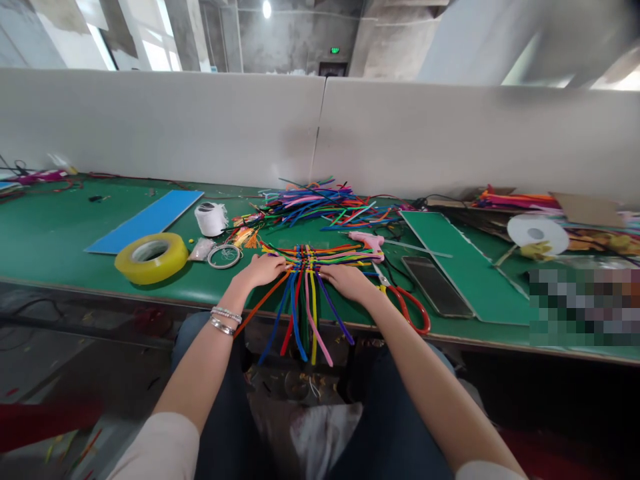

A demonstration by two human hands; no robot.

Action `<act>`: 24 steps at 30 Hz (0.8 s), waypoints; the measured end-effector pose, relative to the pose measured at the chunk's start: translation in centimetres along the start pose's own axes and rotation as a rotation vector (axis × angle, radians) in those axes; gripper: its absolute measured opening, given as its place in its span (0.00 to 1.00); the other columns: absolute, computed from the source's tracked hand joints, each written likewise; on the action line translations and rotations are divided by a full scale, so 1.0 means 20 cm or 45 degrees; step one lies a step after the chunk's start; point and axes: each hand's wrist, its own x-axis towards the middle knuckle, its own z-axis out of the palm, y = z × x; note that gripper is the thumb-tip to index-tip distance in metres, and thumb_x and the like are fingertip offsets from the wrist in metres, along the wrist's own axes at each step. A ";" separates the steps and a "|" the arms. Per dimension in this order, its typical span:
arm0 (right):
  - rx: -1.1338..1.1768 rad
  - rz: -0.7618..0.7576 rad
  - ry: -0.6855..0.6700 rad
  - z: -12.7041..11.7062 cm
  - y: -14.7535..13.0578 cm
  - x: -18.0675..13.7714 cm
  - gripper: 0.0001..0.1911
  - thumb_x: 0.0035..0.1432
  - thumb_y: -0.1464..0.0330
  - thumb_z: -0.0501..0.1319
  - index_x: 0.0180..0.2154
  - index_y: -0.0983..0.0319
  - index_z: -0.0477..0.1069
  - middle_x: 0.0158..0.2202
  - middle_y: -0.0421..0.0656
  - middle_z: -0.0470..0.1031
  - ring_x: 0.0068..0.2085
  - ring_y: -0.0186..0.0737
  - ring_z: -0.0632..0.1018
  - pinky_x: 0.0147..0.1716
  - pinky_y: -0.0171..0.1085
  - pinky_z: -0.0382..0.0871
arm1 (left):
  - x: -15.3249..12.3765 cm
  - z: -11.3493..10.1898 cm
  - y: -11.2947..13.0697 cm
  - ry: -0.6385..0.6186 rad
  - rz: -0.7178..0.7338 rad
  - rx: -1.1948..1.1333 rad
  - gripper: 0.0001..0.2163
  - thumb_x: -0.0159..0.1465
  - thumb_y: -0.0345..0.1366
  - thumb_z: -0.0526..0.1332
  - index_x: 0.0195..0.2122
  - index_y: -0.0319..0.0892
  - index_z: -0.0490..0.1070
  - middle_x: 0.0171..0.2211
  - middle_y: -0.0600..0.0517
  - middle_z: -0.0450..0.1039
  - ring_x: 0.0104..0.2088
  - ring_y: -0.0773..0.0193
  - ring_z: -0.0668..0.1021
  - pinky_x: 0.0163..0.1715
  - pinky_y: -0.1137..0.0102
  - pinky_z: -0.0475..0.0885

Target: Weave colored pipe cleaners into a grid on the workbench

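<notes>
A woven mat of coloured pipe cleaners (313, 260) lies at the near edge of the green table (60, 233), its loose ends hanging over the edge toward my lap. My left hand (260, 270) rests on the mat's left side, fingers curled onto the strands. On the mat's right side my right hand (347, 279) presses down, fingers bent on the strands. My left wrist carries two bracelets. Whether either hand pinches a single strand is too small to tell.
A pile of loose pipe cleaners (320, 203) lies behind the mat. A pink glue gun (367, 241), red-handled scissors (407, 303), a phone (437, 287) and a green board (465, 267) are at the right. Yellow tape roll (151, 257), white spool (211, 219) and blue sheet (147, 220) are at the left.
</notes>
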 end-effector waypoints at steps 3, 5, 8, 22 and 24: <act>0.008 -0.016 -0.012 -0.01 0.01 0.00 0.17 0.65 0.66 0.46 0.48 0.58 0.69 0.50 0.44 0.72 0.50 0.41 0.72 0.47 0.37 0.64 | 0.01 0.01 0.01 0.070 -0.027 0.047 0.15 0.66 0.39 0.44 0.32 0.42 0.68 0.39 0.45 0.74 0.42 0.53 0.73 0.44 0.56 0.59; -0.004 -0.013 -0.024 -0.01 0.01 0.00 0.16 0.65 0.65 0.46 0.47 0.58 0.69 0.49 0.44 0.73 0.50 0.40 0.72 0.47 0.36 0.64 | 0.01 0.02 0.02 0.118 -0.041 0.077 0.15 0.66 0.38 0.43 0.33 0.41 0.68 0.38 0.46 0.74 0.42 0.53 0.73 0.44 0.56 0.58; -0.041 0.018 -0.038 -0.02 0.01 0.01 0.17 0.65 0.63 0.45 0.45 0.58 0.70 0.48 0.43 0.74 0.49 0.41 0.73 0.44 0.36 0.65 | 0.00 0.03 0.04 0.178 -0.074 0.109 0.15 0.67 0.37 0.43 0.33 0.42 0.68 0.38 0.47 0.74 0.43 0.54 0.72 0.44 0.55 0.58; -0.165 0.095 -0.081 -0.03 -0.02 0.05 0.18 0.64 0.62 0.45 0.41 0.58 0.72 0.44 0.45 0.76 0.45 0.47 0.75 0.36 0.36 0.65 | -0.01 0.08 0.08 0.317 -0.190 0.236 0.16 0.67 0.38 0.44 0.36 0.42 0.70 0.36 0.46 0.75 0.43 0.54 0.72 0.45 0.56 0.58; -0.174 0.097 -0.082 -0.04 -0.03 0.05 0.17 0.63 0.63 0.46 0.41 0.58 0.72 0.44 0.45 0.76 0.45 0.46 0.75 0.35 0.36 0.66 | -0.01 0.09 0.09 0.343 -0.191 0.242 0.15 0.66 0.37 0.44 0.35 0.42 0.70 0.35 0.46 0.75 0.42 0.54 0.73 0.44 0.56 0.58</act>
